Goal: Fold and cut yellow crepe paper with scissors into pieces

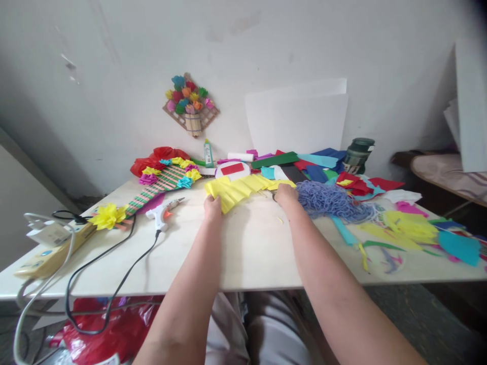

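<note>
While the left hand (213,204) pinches the left end of the yellow paper (243,191) between closed thumb and fingers, the right hand (286,194) is curled at the other end. Something dark shows at its fingers, but whether it grips that, the paper or both cannot be told. The paper stretches, creased, between the two hands over the middle of the table (258,253).

Being thin by the look of it, it could tear or lose its folds if the hands pulled unevenly. Loose strands of the blue yarn (331,200), just beside the right hand, could catch on the fingers and drag along. Left of the left hand lies the glue gun (158,215); if hot, its tip could burn a straying arm or mark the paper. Its black cord (129,276) loops below the table's front edge, where a knee could snag it.
</note>
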### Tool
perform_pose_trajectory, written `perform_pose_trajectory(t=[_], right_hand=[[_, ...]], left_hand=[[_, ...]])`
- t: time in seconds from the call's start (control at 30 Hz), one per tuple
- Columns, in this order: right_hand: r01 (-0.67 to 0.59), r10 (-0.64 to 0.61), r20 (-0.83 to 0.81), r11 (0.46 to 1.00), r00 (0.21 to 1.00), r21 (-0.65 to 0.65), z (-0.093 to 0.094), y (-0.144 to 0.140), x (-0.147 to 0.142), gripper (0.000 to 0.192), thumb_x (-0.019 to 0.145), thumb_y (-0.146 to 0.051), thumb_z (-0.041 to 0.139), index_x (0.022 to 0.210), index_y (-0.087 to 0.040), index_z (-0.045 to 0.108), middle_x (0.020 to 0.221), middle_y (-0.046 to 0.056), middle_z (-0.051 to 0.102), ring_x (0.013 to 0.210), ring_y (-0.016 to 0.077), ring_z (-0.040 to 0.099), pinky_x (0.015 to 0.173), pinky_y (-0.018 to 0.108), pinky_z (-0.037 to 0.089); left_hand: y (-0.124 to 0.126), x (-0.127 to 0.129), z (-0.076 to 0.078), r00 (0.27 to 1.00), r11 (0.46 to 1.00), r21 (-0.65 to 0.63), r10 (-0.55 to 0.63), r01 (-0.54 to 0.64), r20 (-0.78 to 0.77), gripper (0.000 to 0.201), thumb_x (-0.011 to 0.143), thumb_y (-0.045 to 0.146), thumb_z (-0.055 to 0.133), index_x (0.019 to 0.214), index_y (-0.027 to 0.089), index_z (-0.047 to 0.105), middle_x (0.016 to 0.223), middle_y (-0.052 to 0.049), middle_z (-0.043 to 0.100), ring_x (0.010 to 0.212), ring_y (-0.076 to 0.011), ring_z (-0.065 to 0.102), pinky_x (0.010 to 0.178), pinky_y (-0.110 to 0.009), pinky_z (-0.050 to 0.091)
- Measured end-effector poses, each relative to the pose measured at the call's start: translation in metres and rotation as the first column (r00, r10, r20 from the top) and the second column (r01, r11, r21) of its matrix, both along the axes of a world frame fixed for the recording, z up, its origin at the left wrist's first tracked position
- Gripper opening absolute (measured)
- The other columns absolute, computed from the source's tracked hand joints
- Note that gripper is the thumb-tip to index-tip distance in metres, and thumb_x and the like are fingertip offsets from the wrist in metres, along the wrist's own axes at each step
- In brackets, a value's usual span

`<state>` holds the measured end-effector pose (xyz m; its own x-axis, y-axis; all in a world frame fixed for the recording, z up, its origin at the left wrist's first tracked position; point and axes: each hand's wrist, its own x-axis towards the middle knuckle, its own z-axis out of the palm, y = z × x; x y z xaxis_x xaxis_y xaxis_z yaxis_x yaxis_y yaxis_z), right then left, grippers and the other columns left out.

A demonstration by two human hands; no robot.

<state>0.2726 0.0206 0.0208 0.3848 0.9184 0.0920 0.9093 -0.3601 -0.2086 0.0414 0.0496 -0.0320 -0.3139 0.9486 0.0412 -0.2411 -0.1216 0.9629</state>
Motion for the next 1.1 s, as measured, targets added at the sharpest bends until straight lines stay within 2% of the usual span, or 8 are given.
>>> perform_pose_trajectory(t=[0.2,0.33,0.47,0.57,0.67,0.73,0.93,1.1], right_hand=[[-0.072,0.073,0.023,0.997,0.997,-0.035,0.007,-0.007,-0.003,0.031,0.071,-0.021,0.057,0.101,-0.014,0.061,0.106,0.017,0.06,0.099,0.0276,0.056,0.075,0.033,0.043],[-0.101,0.098,-0.051,0.993,0.994,-0.057,0.011,-0.011,-0.003,0.024,0.066,-0.023,0.059,0.087,-0.014,0.065,0.099,0.016,0.064,0.092,0.0274,0.059,0.067,0.03,0.045],[-0.195,0.128,-0.326,0.964,0.937,-0.183,0.016,-0.016,-0.005,0.011,0.064,-0.018,0.058,0.067,-0.009,0.063,0.066,0.013,0.067,0.056,0.02,0.062,0.043,0.024,0.039],[-0.214,0.101,-0.546,0.966,0.831,-0.147,0.016,-0.019,-0.007,0.011,0.069,-0.017,0.054,0.068,-0.008,0.06,0.056,0.009,0.064,0.043,0.0141,0.057,0.034,0.02,0.032],[-0.208,0.102,-0.674,0.975,0.732,-0.078,0.011,-0.018,-0.003,0.014,0.071,-0.023,0.058,0.073,-0.009,0.056,0.052,0.006,0.062,0.039,0.0115,0.056,0.03,0.017,0.027],[-0.181,0.091,-0.69,0.982,0.718,-0.059,0.008,-0.017,0.0,0.019,0.071,-0.028,0.061,0.073,-0.01,0.055,0.05,0.004,0.06,0.036,0.01,0.054,0.028,0.016,0.025],[-0.165,0.082,-0.655,0.984,0.751,-0.065,0.005,-0.016,0.006,0.031,0.065,-0.04,0.067,0.07,-0.012,0.055,0.049,0.003,0.059,0.036,0.0104,0.053,0.026,0.016,0.026],[-0.175,0.091,-0.751,0.984,0.654,-0.033,0.007,-0.019,0.004,0.038,0.066,-0.05,0.063,0.073,-0.014,0.054,0.049,0.003,0.059,0.036,0.0124,0.054,0.026,0.017,0.027]], left_hand=[[-0.004,0.001,0.004,1.0,0.999,-0.034,0.008,-0.008,-0.008,0.009,0.068,0.013,0.053,0.077,0.014,0.056,0.068,-0.005,0.062,0.065,-0.018,0.062,0.063,-0.029,0.049],[-0.004,0.001,0.004,1.0,1.0,-0.027,0.0,0.0,0.004,0.009,0.068,0.012,0.052,0.075,0.014,0.056,0.065,-0.005,0.061,0.063,-0.0172,0.062,0.062,-0.028,0.049],[-0.006,0.002,0.005,0.995,1.0,-0.004,-0.026,0.026,0.091,0.009,0.069,0.01,0.05,0.076,0.014,0.055,0.067,-0.004,0.062,0.062,-0.0167,0.062,0.063,-0.03,0.05],[-0.007,0.002,0.006,0.99,0.999,0.0,-0.032,0.032,0.138,0.008,0.069,0.01,0.051,0.075,0.014,0.055,0.066,-0.004,0.061,0.062,-0.0172,0.062,0.065,-0.032,0.05],[-0.006,0.001,0.006,0.982,0.999,0.015,-0.044,0.042,0.182,0.008,0.069,0.01,0.052,0.074,0.014,0.056,0.065,-0.004,0.061,0.065,-0.0178,0.063,0.068,-0.033,0.05],[-0.007,0.001,0.007,0.974,0.998,0.036,-0.064,0.058,0.217,0.008,0.068,0.01,0.053,0.075,0.013,0.056,0.066,-0.005,0.062,0.067,-0.0186,0.063,0.07,-0.035,0.05],[-0.014,0.001,0.014,0.931,0.988,0.06,-0.153,0.141,0.331,0.011,0.07,0.007,0.051,0.078,0.01,0.058,0.071,-0.008,0.064,0.075,-0.0192,0.064,0.076,-0.034,0.049],[-0.018,0.0,0.018,0.926,0.984,0.05,-0.178,0.171,0.333,0.017,0.07,0.004,0.049,0.083,0.009,0.059,0.072,-0.009,0.065,0.08,-0.0209,0.063,0.079,-0.035,0.048]])
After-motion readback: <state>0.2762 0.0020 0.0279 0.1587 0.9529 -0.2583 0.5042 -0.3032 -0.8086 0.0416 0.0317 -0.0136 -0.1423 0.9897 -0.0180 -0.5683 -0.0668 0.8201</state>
